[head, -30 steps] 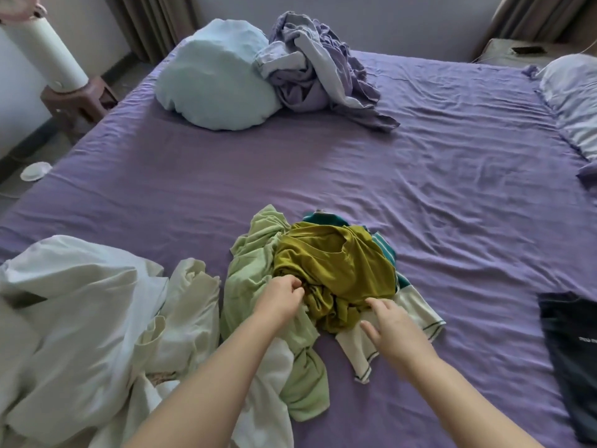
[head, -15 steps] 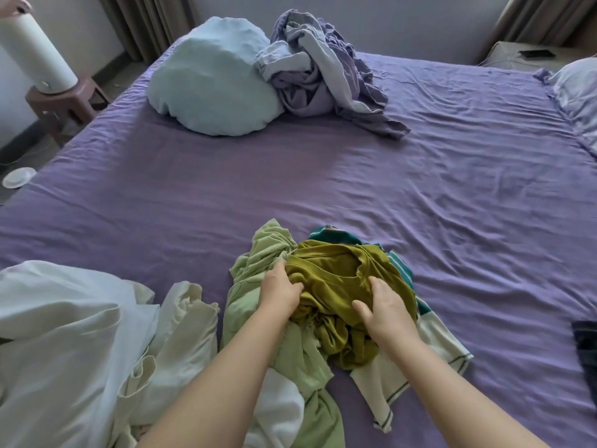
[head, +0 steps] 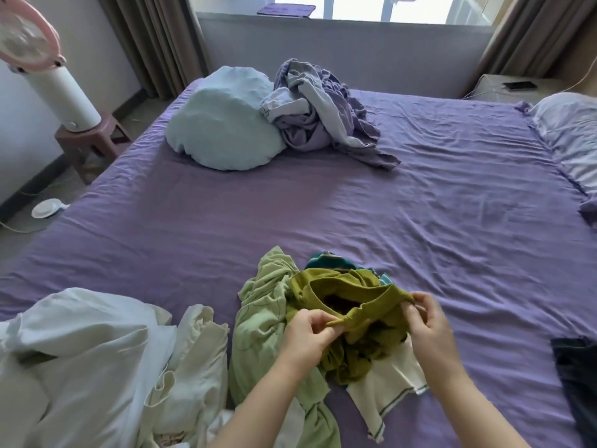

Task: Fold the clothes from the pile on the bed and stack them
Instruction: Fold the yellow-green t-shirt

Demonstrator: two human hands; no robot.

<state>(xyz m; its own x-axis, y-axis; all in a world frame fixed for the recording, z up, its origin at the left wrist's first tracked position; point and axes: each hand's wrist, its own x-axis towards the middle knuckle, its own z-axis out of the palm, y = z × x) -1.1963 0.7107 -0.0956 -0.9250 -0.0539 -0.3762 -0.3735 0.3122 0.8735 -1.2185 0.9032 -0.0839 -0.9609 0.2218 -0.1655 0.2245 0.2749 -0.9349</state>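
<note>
A small pile of clothes lies near the front of the purple bed [head: 420, 205]. On top is an olive-green garment [head: 352, 286], bunched, its round opening facing up. My left hand [head: 307, 331] pinches the near rim of that opening. My right hand [head: 426, 321] pinches the rim at its right end, and the edge is stretched between both hands. Beside it on the left lies a light green garment [head: 261, 324]. A cream piece with a dark striped hem [head: 387, 386] lies underneath, and a teal striped piece [head: 326, 258] peeks out behind.
White crumpled bedding [head: 90, 360] fills the front left. A dark garment [head: 578, 383] lies at the right edge. A pale blue pillow [head: 223, 121] and a lilac-grey heap [head: 323, 114] sit at the far side. A fan on a stool [head: 64, 92] stands left of the bed.
Both hands have gone from resting on the bunched olive garment to pinching the rim of its opening and drawing it apart. The view has tilted upward, showing the window.
</note>
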